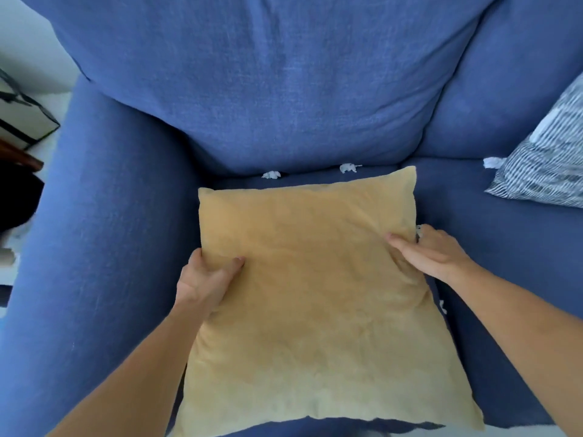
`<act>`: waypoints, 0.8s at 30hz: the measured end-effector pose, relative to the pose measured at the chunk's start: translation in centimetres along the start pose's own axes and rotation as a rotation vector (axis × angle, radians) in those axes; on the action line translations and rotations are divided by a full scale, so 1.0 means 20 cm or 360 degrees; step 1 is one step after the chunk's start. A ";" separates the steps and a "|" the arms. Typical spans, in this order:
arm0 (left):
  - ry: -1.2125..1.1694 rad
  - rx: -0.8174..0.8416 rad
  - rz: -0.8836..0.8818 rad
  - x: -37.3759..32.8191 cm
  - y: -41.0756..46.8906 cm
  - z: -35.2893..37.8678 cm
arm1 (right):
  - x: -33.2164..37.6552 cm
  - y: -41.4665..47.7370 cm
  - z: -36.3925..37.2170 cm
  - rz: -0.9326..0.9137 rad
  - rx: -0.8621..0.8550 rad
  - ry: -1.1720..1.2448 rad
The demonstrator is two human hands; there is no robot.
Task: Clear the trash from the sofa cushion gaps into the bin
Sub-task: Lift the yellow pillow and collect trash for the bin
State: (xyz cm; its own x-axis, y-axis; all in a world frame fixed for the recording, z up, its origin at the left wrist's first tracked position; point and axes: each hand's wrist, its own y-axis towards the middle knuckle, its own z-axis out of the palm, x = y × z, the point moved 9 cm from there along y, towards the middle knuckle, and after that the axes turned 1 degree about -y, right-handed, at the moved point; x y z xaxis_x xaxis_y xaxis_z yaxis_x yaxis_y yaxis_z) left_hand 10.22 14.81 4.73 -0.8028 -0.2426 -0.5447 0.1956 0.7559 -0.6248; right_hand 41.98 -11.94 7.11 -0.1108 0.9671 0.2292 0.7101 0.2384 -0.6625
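Observation:
A yellow throw pillow point(315, 294) lies on the seat of a blue sofa point(284, 89). My left hand point(202, 279) grips the pillow's left edge, thumb on top. My right hand point(426, 250) grips its right edge. Two white crumpled paper scraps point(271, 175) point(348, 167) poke out of the gap between seat and back cushion. A third white scrap point(492, 162) sits at the back gap further right. Small white bits show in the gap between seat cushions by my right hand point(419, 230) and lower point(442, 305). No bin is in view.
A grey-and-white striped pillow point(549, 162) leans at the right of the sofa. The wide blue armrest point(94, 247) runs down the left. Beyond it stand a white box with black edges point(22, 121) and a dark object point(15, 200) on the floor.

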 end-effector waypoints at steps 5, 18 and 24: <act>0.0287 -0.0056 0.0248 -0.26 0.13 -0.04 | 0.25 0.11 -0.17 -0.0271 -0.0165 -0.0271; 0.1035 0.0033 0.0516 -0.86 0.69 0.41 | 0.71 0.70 -0.10 -0.0659 -0.0006 -0.0677; 0.1219 0.0187 0.0486 -0.87 0.91 0.65 | 0.74 1.03 0.09 -0.0713 0.0202 -0.0747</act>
State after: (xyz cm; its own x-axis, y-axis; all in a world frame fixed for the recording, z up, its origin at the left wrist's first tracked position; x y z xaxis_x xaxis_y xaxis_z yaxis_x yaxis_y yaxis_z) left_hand 35.04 24.92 -4.55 -0.8578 0.4756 -0.1948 0.4902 0.6429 -0.5886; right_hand 53.72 7.51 -4.31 -0.6881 0.7014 0.1859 0.4408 0.6075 -0.6607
